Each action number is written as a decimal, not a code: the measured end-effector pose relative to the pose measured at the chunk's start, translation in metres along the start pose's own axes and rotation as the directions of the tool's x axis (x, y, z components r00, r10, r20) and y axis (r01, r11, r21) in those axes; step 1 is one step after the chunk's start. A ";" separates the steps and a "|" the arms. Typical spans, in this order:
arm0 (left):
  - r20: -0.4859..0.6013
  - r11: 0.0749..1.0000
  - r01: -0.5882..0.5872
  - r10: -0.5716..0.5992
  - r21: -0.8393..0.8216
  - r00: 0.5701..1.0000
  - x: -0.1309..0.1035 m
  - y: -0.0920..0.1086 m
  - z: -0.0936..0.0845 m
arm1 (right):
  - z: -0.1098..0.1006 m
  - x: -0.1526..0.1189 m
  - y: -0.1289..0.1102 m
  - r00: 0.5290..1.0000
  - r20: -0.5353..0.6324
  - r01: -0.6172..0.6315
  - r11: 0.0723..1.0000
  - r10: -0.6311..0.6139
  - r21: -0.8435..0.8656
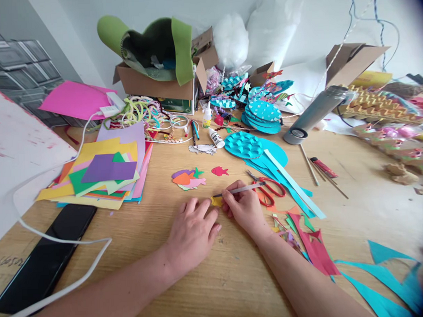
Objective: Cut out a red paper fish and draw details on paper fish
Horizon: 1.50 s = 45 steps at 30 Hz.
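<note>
My right hand (243, 206) is closed around a slim pen (245, 188), its tip on a small yellow paper piece (217, 201) on the table. Flat on the table, my left hand (195, 228) has its fingers stretched out, the fingertips at the yellow piece's left edge. Just beyond lie several overlapping paper fish, an orange fish (183, 179) among them, and a red paper fish (220, 170) apart from them. Red-handled scissors (268, 189) rest beside my right hand. What is drawn on the yellow piece is too small to make out.
Coloured paper sheets (109, 168) are stacked at left, near a black phone (44, 252) and a white cable (93, 269). Glue bottles (216, 138), blue discs (244, 146) and a grey flask (316, 113) stand or lie farther back. Red paper scraps (313, 247) lie at right.
</note>
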State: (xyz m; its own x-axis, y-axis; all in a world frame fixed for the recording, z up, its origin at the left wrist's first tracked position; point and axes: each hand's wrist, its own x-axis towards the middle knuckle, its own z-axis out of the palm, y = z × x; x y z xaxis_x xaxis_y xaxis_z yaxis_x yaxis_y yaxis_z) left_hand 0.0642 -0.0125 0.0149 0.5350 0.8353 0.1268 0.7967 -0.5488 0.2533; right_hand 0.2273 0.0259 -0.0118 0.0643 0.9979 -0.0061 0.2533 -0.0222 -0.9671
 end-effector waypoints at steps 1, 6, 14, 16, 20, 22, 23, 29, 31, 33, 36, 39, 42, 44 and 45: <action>0.002 1.000 0.001 -0.001 -0.002 1.000 0.000 0.000 0.000 | 0.000 0.000 0.000 1.000 0.002 -0.002 1.000 0.002 0.001; 0.013 1.000 0.004 -0.004 -0.007 1.000 0.001 0.000 -0.002 | 0.000 0.000 -0.001 1.000 0.001 0.011 1.000 -0.011 -0.016; 0.012 1.000 0.001 -0.001 -0.017 1.000 0.000 0.000 0.000 | -0.001 0.001 0.000 1.000 0.009 0.021 1.000 -0.021 -0.023; 0.012 1.000 0.000 0.000 -0.012 1.000 0.001 0.000 0.000 | -0.001 0.001 0.001 1.000 0.003 0.023 0.999 -0.023 -0.027; 0.000 1.000 -0.001 0.001 0.003 1.000 0.000 0.000 0.001 | 0.000 0.001 0.001 1.000 -0.008 0.008 1.000 -0.009 -0.014; -0.007 1.000 -0.003 0.003 0.009 1.000 0.000 0.000 0.001 | 0.000 0.001 0.000 1.000 -0.008 -0.002 1.000 0.002 -0.001; -0.009 1.000 -0.002 0.003 0.012 1.000 0.000 0.000 0.000 | 0.000 0.000 0.000 1.000 -0.008 -0.004 1.000 0.004 0.003; -0.003 1.000 -0.003 0.003 0.007 1.000 0.000 0.000 -0.001 | 0.000 0.001 0.001 1.000 -0.002 -0.002 1.000 0.002 0.009; 0.002 1.000 -0.003 0.003 0.003 1.000 0.000 0.000 -0.001 | 0.000 0.001 0.001 1.000 -0.003 -0.003 1.000 0.003 0.008; 0.008 1.000 -0.001 0.001 0.000 1.000 0.000 0.000 -0.001 | 0.000 0.001 0.001 1.000 -0.007 -0.004 1.000 0.004 0.010; 0.010 1.000 0.000 0.000 -0.003 1.000 -0.001 0.000 0.000 | 0.001 0.001 0.000 1.000 -0.014 -0.011 1.000 0.011 0.014; 0.006 1.000 -0.002 0.002 -0.006 1.000 -0.001 0.000 0.000 | 0.001 0.001 -0.001 1.000 -0.016 -0.020 1.000 0.020 0.019; -0.002 1.000 -0.005 0.005 -0.003 1.000 0.000 -0.001 0.001 | 0.001 0.001 -0.001 0.999 -0.024 -0.022 1.000 0.022 0.022; -0.007 1.000 -0.004 0.004 0.003 1.000 0.000 -0.001 0.001 | 0.001 0.001 -0.001 0.999 -0.028 -0.025 0.999 0.026 0.025; -0.008 1.000 -0.003 0.003 0.005 1.000 0.000 -0.001 0.002 | 0.001 0.001 -0.001 0.999 -0.028 -0.025 0.999 0.026 0.026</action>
State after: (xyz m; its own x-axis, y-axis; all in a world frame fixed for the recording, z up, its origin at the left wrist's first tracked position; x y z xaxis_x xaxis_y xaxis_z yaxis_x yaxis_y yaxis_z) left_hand 0.0640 -0.0121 0.0131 0.5352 0.8339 0.1349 0.7966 -0.5513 0.2480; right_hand 0.2263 0.0271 -0.0109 0.0983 0.9949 -0.0242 0.2264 -0.0460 -0.9730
